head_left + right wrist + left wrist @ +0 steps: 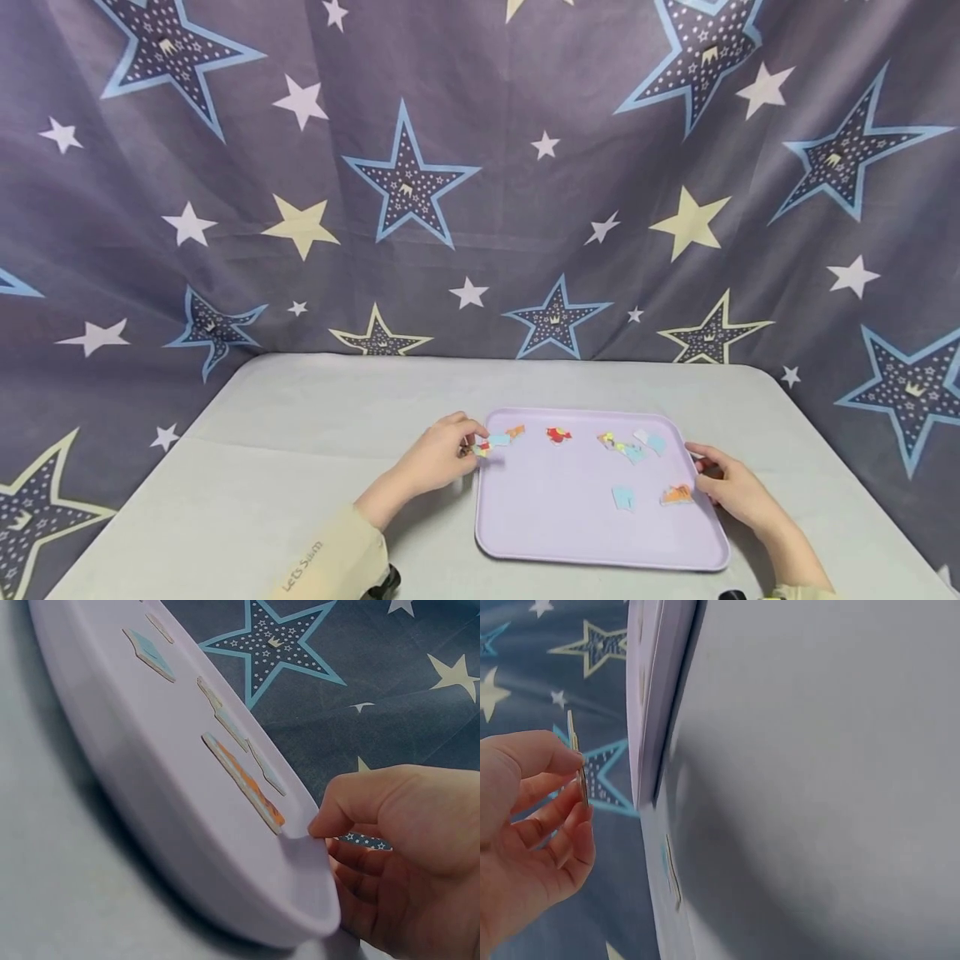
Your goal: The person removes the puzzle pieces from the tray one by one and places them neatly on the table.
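A lilac tray (555, 521) lies on the table, with several jigsaw puzzle pieces in it. At its left rim my left hand (444, 452) pinches a red, yellow and green puzzle piece (482, 450) between thumb and fingers; in the left wrist view this piece (572, 731) appears edge-on. My right hand (738, 492) holds the tray's right rim, thumb on top and fingers against the outer side. Close to that thumb lies an orange puzzle piece (244, 784). Others include a light blue piece (622, 498) and a red piece (558, 435).
Another puzzle piece (671, 874) lies on the pale tabletop (315, 442) outside the tray, below the left hand. A dark curtain (480, 208) with stars hangs behind the table. The tray's raised rim stands around the pieces.
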`<state>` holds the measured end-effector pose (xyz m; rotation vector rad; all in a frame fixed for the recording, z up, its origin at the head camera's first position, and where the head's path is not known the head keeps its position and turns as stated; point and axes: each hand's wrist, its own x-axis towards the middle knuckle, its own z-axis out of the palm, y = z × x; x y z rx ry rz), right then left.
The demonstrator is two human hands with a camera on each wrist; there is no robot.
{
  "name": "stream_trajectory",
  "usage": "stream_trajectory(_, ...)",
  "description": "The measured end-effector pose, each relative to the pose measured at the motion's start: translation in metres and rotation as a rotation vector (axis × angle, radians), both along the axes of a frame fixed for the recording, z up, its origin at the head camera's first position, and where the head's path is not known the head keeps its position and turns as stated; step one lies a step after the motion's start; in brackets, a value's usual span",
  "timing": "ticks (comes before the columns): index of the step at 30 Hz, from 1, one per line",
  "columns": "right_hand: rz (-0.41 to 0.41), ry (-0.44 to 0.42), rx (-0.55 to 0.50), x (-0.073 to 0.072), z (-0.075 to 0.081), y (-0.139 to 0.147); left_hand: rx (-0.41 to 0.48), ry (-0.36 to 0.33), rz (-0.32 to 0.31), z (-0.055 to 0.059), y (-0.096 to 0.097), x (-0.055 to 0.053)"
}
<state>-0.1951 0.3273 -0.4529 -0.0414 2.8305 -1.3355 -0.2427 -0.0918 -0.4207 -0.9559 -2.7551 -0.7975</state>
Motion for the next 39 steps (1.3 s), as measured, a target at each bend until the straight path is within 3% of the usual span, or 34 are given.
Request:
stream_trajectory(3,-0.006,0.0,0.007,-0.001,0.001,-0.001,0.018,0.011,0.032,0.001,-0.011,0.001)
stream_trajectory(10,-0.006,-0.002,0.011,-0.002,0.002,0.0,0.046,-0.033,0.117,-0.001,-0.035,0.001)
stream_trajectory(18,-0.006,-0.004,0.009,-0.002,0.002,-0.001,0.034,-0.062,0.168,-0.004,-0.062,-0.004)
stream_trajectory(31,0.001,-0.005,0.006,0.0,-0.001,0.002,-0.077,-0.105,0.208,-0.012,-0.092,-0.018)
stream_trajectory(39,-0.01,-0.015,0.012,-0.001,0.0,0.0,-0.139,-0.053,0.202,-0.014,-0.1,-0.025)
